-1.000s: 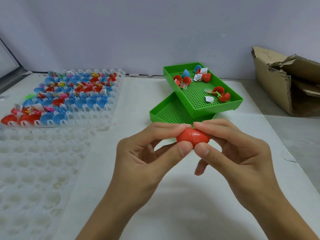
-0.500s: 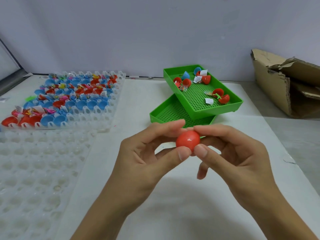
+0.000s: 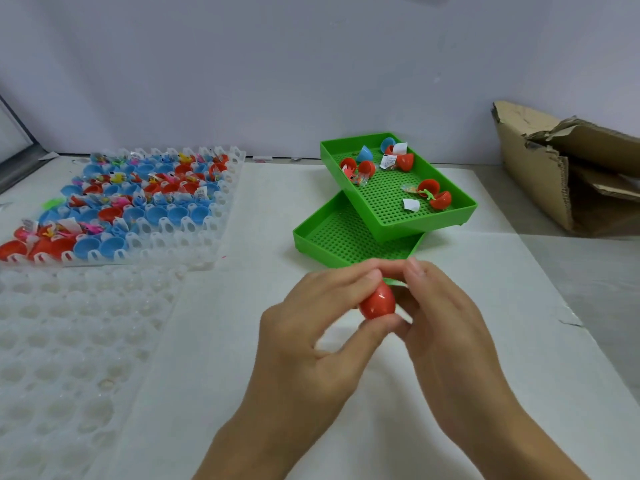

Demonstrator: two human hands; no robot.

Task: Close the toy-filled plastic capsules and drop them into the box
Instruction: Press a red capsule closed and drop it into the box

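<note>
Two hands, the left hand (image 3: 311, 327) and the right hand (image 3: 446, 327), hold one closed red capsule (image 3: 377, 301). Two green trays (image 3: 398, 223) sit stacked askew. Two clear cell trays (image 3: 194, 244) lie on the counter (image 3: 277, 202); the capsule halves (image 3: 138, 192) filling the farther one are too many to count. One cardboard box (image 3: 533, 174) stands to the right.
</note>
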